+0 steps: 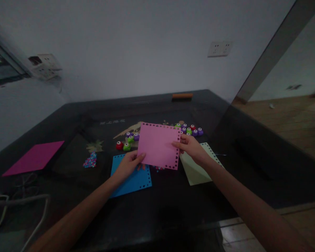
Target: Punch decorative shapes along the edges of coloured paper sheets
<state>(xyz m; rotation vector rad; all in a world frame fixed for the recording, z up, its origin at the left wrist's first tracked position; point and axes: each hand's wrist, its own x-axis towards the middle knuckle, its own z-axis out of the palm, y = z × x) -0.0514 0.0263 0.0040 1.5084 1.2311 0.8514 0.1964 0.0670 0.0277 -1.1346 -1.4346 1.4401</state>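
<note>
Between both hands a pink square sheet of paper (159,144) is held up above the table, with small shapes punched along its top, right and part of its bottom edge. My left hand (131,162) pinches its lower left corner, thumb in front. On the right edge, my right hand (189,147) grips with the thumb on the front face. Below my left hand lies a blue sheet (133,182) with punched edges. A pale green-yellow sheet (196,171), also punched, lies under my right forearm. Some paper bits (159,168) show beneath the pink sheet.
Several eye-topped craft punches in red, green and purple (131,138) stand behind the pink sheet, more at right (189,130). A magenta sheet (35,156) and a pile of punched confetti (90,160) lie left. An orange-brown bar (182,95) rests at the back; cables (28,200) lie front left.
</note>
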